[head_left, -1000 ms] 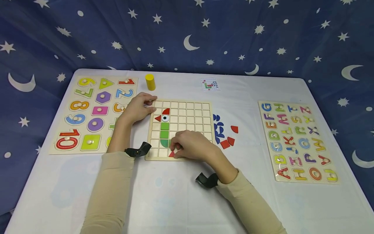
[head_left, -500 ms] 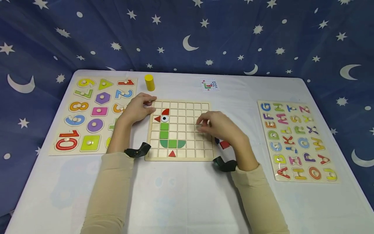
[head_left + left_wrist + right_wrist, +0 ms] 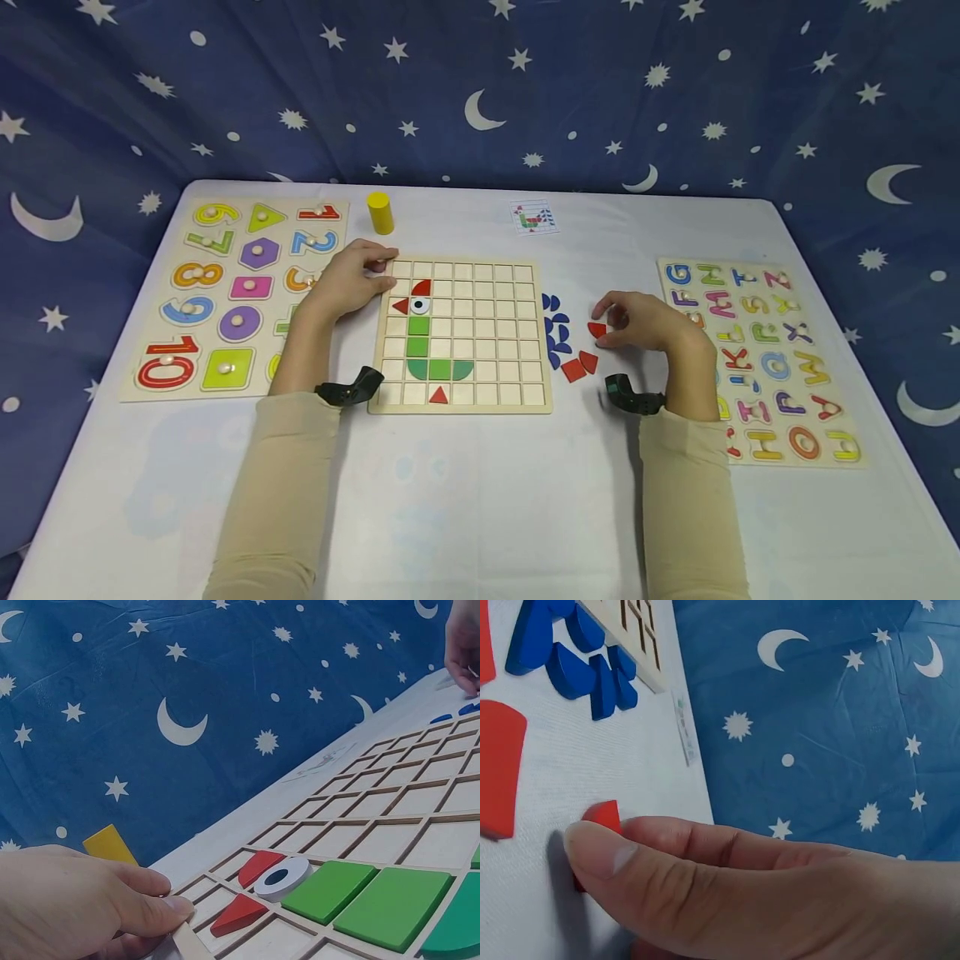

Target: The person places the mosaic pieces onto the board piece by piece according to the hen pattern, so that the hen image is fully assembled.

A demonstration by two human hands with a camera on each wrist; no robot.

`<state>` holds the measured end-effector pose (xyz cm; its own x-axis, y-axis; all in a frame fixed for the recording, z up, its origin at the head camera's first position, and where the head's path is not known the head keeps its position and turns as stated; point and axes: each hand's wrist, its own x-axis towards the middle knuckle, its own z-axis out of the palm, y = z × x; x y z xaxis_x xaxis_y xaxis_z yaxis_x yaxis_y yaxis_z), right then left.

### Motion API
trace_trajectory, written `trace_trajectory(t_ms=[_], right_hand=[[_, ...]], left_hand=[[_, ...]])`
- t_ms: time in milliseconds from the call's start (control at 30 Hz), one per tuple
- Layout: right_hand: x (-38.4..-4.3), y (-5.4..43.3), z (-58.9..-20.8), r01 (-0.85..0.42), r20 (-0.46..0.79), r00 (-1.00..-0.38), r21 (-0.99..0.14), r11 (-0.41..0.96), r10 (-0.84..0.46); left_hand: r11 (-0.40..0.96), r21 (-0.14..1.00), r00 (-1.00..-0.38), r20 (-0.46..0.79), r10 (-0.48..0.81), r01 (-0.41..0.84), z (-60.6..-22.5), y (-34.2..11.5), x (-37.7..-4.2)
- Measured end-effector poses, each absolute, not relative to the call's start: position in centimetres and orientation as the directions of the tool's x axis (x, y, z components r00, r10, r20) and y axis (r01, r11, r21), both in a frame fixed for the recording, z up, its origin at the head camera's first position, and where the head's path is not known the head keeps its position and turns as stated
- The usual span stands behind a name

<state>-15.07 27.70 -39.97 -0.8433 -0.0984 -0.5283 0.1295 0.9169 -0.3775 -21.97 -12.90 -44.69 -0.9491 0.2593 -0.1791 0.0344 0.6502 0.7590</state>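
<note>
My left hand (image 3: 352, 279) holds the upper left corner of the wooden grid board (image 3: 498, 402), thumb and fingers at its edge. A bird figure lies in the board's cells: a red quarter-circle (image 3: 257, 866), an eye tile (image 3: 283, 879), red triangles (image 3: 438, 396), green squares (image 3: 417, 346) and teal quarter-circles (image 3: 462, 369). Right of the board, my right hand (image 3: 641, 321) pinches a red quarter-circle piece (image 3: 604, 815) between thumb and fingers, low over the cloth. The thumb hides part of it in the right wrist view. Beside it lie a red square (image 3: 573, 371) and another red rounded piece (image 3: 588, 362).
Several blue pieces (image 3: 555, 333) lie along the board's right edge. A picture card (image 3: 534, 217) and a yellow cylinder (image 3: 380, 213) are behind the board. A number puzzle (image 3: 197, 287) lies left, a letter puzzle (image 3: 813, 433) right, partly under my right forearm.
My right hand has left the board's lower left, crossed to the right and taken hold of a red quarter-circle piece. A green square and second teal quarter-circle now show. My left hand stays.
</note>
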Motion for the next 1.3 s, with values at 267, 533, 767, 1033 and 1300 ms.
trace_trajectory(t_ms=[267,533,767,1033,1300], right_hand=[[-15.3,27.2,-40.6,0.143,-0.484,-0.872,-0.397,0.907,-0.074],[-15.6,26.5,-40.8,0.104,-0.412,-0.908,-0.403,0.909,-0.079],[-15.5,26.4,-40.5,0.082,-0.337,-0.938,-0.443,0.893,-0.081],[-15.7,21.3,-39.4,-0.083,-0.105,-0.981,-0.529,0.844,-0.162],[-14.6,14.0,-40.0,-0.295,-0.035,-0.925,-0.560,0.774,-0.379]], left_hand=[[0.650,0.759,-0.950,-0.181,0.255,0.029,-44.7,-12.9,-21.9],[0.653,0.757,-0.950,-0.184,0.252,0.026,-44.8,-13.0,-22.0],[0.649,0.760,-0.950,-0.187,0.249,0.021,-44.8,-13.0,-22.1],[0.657,0.754,-0.953,-0.185,0.241,0.020,-44.8,-13.1,-22.0],[0.651,0.758,-0.951,-0.184,0.248,0.023,-44.8,-13.0,-22.0]])
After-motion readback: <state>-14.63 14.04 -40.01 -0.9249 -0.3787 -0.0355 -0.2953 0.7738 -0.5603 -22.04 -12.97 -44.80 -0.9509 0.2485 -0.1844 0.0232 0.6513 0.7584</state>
